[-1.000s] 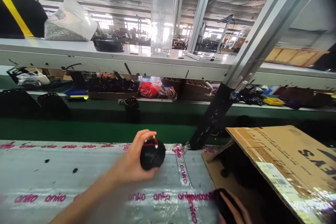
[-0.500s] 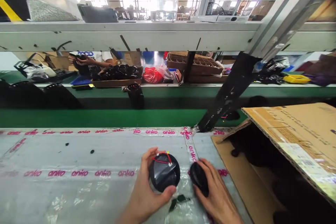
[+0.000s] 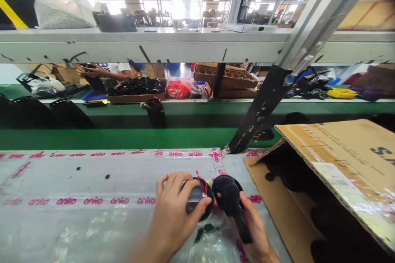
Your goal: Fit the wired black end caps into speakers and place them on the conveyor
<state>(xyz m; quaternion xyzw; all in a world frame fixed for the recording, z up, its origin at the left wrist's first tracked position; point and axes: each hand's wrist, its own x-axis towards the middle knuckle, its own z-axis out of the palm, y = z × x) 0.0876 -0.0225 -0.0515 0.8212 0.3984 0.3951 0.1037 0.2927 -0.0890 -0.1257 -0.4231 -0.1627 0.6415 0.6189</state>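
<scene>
L hand (image 3: 174, 211): fingers (image 3: 168, 185) clamped around round black housing w/ red wires (image 3: 197, 201). R hand (image 3: 256, 230): fingers (image 3: 247, 207) clamped on black handled part (image 3: 230, 197), right up against housing. Both over plastic-wrapped counter (image 3: 77, 181) w/ pink "anko" print. Right of R fingers, open cardboard box (image 3: 336, 148).

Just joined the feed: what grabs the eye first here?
The left hand grips a round black part with red wires over the film-covered bench, next to the right hand holding a black handled piece. A large cardboard box with a raised flap stands to their right.
</scene>
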